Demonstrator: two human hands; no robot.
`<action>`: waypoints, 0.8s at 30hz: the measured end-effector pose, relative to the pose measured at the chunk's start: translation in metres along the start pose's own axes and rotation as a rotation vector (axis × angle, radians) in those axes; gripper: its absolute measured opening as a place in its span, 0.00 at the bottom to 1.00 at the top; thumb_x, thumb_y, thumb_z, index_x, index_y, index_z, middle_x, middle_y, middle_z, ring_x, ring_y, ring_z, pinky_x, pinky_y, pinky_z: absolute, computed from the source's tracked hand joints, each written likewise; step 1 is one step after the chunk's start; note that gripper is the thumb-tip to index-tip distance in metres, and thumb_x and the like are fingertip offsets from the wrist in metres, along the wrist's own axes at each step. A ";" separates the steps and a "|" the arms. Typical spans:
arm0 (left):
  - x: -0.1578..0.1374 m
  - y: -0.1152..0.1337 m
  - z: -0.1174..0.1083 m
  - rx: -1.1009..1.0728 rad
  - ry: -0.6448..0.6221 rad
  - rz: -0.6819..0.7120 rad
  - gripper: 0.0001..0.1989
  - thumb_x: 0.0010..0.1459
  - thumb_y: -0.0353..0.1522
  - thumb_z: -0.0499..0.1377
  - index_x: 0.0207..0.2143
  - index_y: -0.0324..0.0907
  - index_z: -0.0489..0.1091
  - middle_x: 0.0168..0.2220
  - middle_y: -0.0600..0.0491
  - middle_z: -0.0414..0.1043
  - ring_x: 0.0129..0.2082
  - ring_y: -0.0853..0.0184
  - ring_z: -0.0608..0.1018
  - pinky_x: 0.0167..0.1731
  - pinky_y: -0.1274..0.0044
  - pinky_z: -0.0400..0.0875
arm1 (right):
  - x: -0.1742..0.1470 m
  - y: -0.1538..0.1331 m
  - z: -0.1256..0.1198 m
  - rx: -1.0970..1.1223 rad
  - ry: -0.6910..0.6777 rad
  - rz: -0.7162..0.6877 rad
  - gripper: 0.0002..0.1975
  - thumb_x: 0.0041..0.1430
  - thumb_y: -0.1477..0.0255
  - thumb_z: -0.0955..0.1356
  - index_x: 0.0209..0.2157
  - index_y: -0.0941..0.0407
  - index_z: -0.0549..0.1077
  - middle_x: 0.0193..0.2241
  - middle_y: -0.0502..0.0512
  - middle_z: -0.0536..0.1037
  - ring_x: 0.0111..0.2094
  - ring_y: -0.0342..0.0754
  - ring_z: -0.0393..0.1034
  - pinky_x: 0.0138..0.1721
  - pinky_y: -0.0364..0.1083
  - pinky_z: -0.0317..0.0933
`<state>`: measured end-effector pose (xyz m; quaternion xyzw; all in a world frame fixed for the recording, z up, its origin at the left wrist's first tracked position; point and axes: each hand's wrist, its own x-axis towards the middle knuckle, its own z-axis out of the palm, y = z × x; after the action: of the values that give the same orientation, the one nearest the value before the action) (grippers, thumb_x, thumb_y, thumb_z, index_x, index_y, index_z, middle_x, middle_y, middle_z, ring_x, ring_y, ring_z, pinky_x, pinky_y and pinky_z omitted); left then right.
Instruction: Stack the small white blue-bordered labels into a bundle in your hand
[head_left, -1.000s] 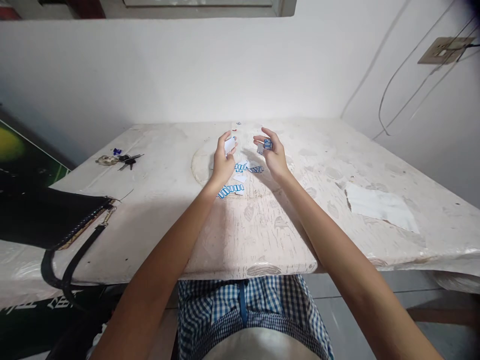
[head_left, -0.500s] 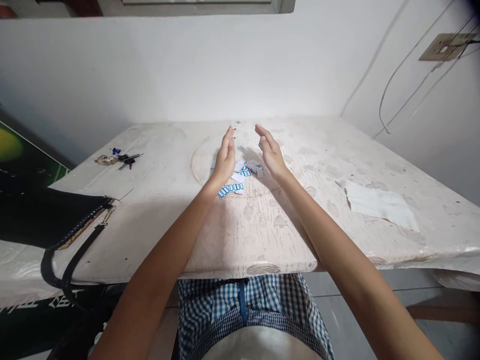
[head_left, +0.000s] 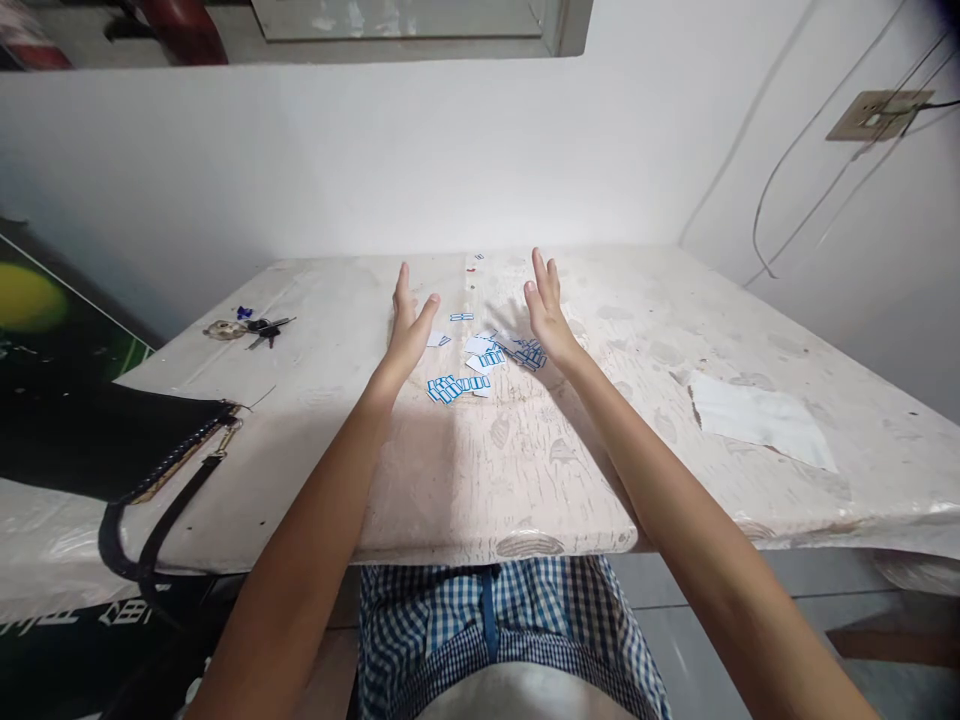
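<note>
Several small white paper pieces with blue-outlined shapes (head_left: 491, 357) lie in a loose pile on the table, between and a little in front of my hands. A separate row of blue-marked pieces (head_left: 457, 387) rests nearer to me. My left hand (head_left: 409, 322) is raised left of the pile, fingers apart and holding nothing. On the other side, my right hand (head_left: 549, 312) is held up with spread fingers, also with nothing in it. One small blue-marked strip (head_left: 462, 317) lies between the two hands.
Keys (head_left: 268, 328) with a keychain lie at the left of the pale covered table (head_left: 600, 470). A black bag (head_left: 112, 435) with a strap sits at the left edge. A white cloth or paper (head_left: 757, 415) lies at right. Cables hang from a wall socket (head_left: 877, 115).
My hands have moved apart, the left one further to the left, and their fingers have spread. More of the paper pieces shows between them. The view has tipped slightly upward.
</note>
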<state>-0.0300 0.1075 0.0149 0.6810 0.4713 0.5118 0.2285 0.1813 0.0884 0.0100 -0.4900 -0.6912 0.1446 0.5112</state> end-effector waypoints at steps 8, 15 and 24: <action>0.015 -0.026 -0.014 0.282 -0.329 -0.171 0.11 0.58 0.36 0.55 0.40 0.37 0.68 0.42 0.49 0.70 0.41 0.65 0.73 0.42 0.67 0.69 | -0.006 0.001 0.000 -0.057 -0.008 -0.006 0.26 0.62 0.64 0.60 0.60 0.36 0.47 0.64 0.47 0.39 0.62 0.65 0.31 0.51 0.76 0.27; 0.023 -0.011 -0.012 0.458 -0.373 -0.220 0.12 0.59 0.36 0.55 0.43 0.39 0.67 0.43 0.49 0.69 0.41 0.65 0.73 0.41 0.68 0.70 | -0.011 -0.012 0.003 -0.093 -0.032 -0.055 0.27 0.61 0.65 0.60 0.60 0.36 0.48 0.63 0.47 0.42 0.62 0.66 0.33 0.50 0.76 0.30; 0.013 0.003 -0.012 0.412 -0.302 -0.199 0.13 0.58 0.35 0.56 0.45 0.40 0.66 0.46 0.48 0.67 0.43 0.64 0.72 0.42 0.68 0.69 | -0.017 -0.013 0.005 -0.092 -0.034 -0.069 0.30 0.58 0.66 0.63 0.60 0.37 0.49 0.63 0.49 0.43 0.61 0.68 0.33 0.49 0.77 0.26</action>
<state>-0.0395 0.1156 0.0286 0.7321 0.5906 0.2728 0.2020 0.1705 0.0695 0.0076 -0.4863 -0.7223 0.1030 0.4809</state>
